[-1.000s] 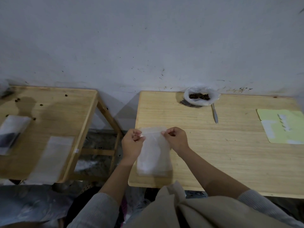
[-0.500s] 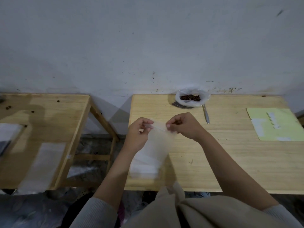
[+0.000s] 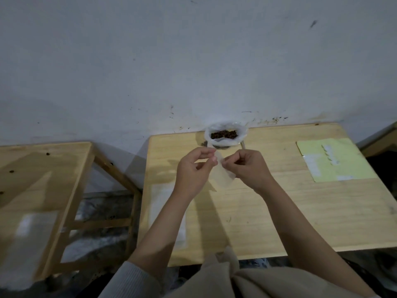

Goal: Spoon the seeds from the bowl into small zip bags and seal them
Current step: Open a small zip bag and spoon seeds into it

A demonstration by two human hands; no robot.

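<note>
Left hand [image 3: 194, 168]: pinches the zip bag [image 3: 222, 176] at its top edge.
Right hand [image 3: 247, 166]: pinches the same edge.
Spoon [image 3: 243, 145]: mostly hidden behind right hand.
Bowl [image 3: 224, 135]: seeds visible, at counter [image 3: 300, 211] rear.

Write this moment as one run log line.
left hand pinches zip bag | right hand pinches it | bowl untouched

Both arms reach up from the bottom of the frame to the middle, sleeves pushed back to the elbows. The left hand [image 3: 194, 166] and the right hand [image 3: 247, 166] are raised close together, each with fingers curled, pinching the top of one small zip bag [image 3: 223, 175].
</note>
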